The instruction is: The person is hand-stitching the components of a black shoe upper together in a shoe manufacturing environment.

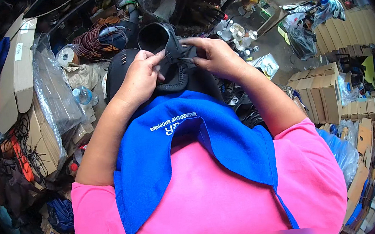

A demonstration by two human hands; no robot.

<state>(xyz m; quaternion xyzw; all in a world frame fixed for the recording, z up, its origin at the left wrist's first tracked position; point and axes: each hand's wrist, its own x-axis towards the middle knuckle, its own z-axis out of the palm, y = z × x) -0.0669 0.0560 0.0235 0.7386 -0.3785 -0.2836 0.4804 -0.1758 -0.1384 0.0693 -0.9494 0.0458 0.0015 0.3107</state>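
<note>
A black leather shoe [175, 83] with thick hand stitching along its edge rests in front of my blue apron [157, 176], its round opening facing away from me. On its left side, my left hand [143, 73] is closed, thumb and forefinger pressing the leather near the stitched seam. My right hand [215, 56] is at the right side of the shoe, fingers bent in a pinch. A thin needle [184, 59] reaches from those fingertips toward the seam. Left of the shoe lies another black piece [119, 69] with a row of stitches, partly behind my left hand.
A coil of brown cord [95, 39], a white roll [66, 56] and a plastic bottle [82, 95] lie at left, beside cardboard sheets [18, 71]. Several small white-capped bottles [238, 35] stand ahead to the right. Stacked cardboard boxes [316, 86] are at far right.
</note>
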